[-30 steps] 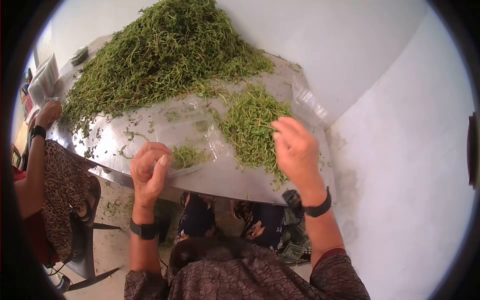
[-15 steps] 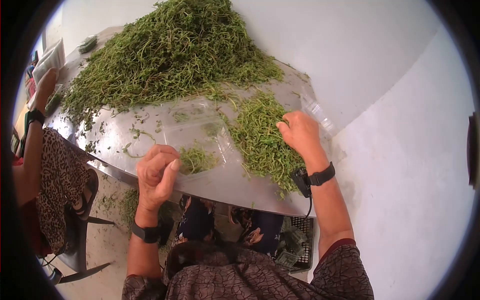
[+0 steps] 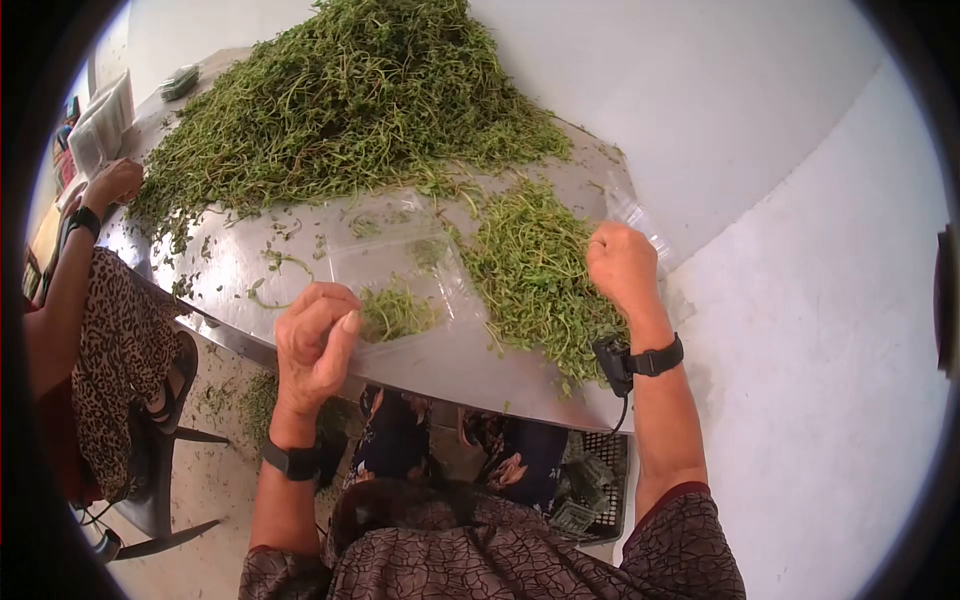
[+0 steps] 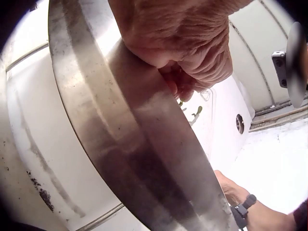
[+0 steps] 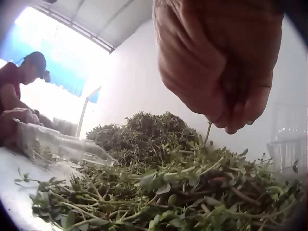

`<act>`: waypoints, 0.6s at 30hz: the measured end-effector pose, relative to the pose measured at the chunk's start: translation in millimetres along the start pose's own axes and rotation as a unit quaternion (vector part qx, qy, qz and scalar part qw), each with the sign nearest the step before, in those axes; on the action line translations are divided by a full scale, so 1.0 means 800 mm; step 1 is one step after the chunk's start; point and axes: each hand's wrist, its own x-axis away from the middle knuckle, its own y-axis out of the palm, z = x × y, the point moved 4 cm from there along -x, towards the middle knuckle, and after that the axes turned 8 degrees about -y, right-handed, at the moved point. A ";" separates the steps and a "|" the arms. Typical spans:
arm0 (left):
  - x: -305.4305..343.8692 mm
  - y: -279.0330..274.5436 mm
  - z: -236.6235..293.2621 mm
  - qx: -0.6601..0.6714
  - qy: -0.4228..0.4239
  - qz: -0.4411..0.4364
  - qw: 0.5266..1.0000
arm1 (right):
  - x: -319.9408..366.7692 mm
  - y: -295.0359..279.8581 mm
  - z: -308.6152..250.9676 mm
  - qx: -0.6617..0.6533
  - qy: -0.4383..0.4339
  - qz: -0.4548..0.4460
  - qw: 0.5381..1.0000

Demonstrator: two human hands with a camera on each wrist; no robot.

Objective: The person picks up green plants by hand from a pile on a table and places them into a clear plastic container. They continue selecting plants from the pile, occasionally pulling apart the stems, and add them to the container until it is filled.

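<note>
A clear plastic container with a hinged lid lies on the metal table, some cut greens inside its near half. My left hand grips the container's near left corner with curled fingers; the left wrist view shows the palm at the table edge. To the right of the container is a small heap of leafy green stems. My right hand is at that heap's right side. In the right wrist view its fingertips pinch a thin green stem just above the heap.
A much larger mound of greens covers the back of the table. Another clear container stands by the wall at right. Another person's hand works at far left. Below, a black crate holds packed boxes.
My right hand has moved right across the small heap, and its fingers have closed together. The left hand keeps its hold on the container. The other person's hand has shifted.
</note>
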 end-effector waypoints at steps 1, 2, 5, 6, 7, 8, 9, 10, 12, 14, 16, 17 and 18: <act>0.000 0.000 -0.001 -0.001 -0.003 0.000 1.000 | 0.002 -0.007 0.000 0.000 0.000 0.000 1.000; 0.001 0.000 -0.001 -0.002 -0.006 -0.001 1.000 | 0.004 -0.015 0.000 -0.037 0.003 0.009 0.999; 0.001 0.000 -0.002 -0.004 0.000 -0.001 1.000 | 0.010 -0.038 -0.005 -0.118 0.001 0.026 0.993; 0.001 -0.001 -0.002 -0.005 -0.002 -0.001 1.000 | 0.012 -0.044 -0.010 -0.162 -0.005 0.036 0.986; 0.001 -0.001 -0.002 0.002 -0.005 -0.003 1.000 | 0.012 -0.049 -0.015 -0.163 -0.006 0.035 0.986; 0.001 0.000 -0.002 0.009 -0.008 -0.006 1.000 | 0.013 -0.053 -0.020 -0.195 -0.006 0.032 0.980; 0.001 0.000 -0.003 0.009 -0.009 -0.005 1.000 | 0.013 -0.057 -0.025 -0.226 -0.006 0.030 0.974; 0.001 0.001 -0.004 0.012 -0.006 -0.005 1.000 | 0.013 -0.060 -0.029 -0.228 -0.007 0.028 0.973; 0.001 0.000 -0.005 0.013 -0.006 -0.002 1.000 | 0.012 -0.065 -0.041 -0.248 -0.021 0.030 0.968; 0.002 0.001 -0.005 0.023 -0.002 -0.003 1.000 | 0.010 -0.073 -0.055 -0.270 -0.013 0.018 0.963; 0.002 0.001 -0.004 0.025 -0.002 0.000 1.000 | 0.009 -0.081 -0.070 -0.292 -0.004 0.004 0.956; 0.002 0.001 -0.004 0.029 0.000 0.002 1.000 | 0.008 -0.083 -0.078 -0.315 -0.006 -0.010 0.949; 0.001 0.001 -0.003 0.025 -0.004 0.003 1.000 | 0.007 -0.085 -0.086 -0.338 -0.007 -0.025 0.941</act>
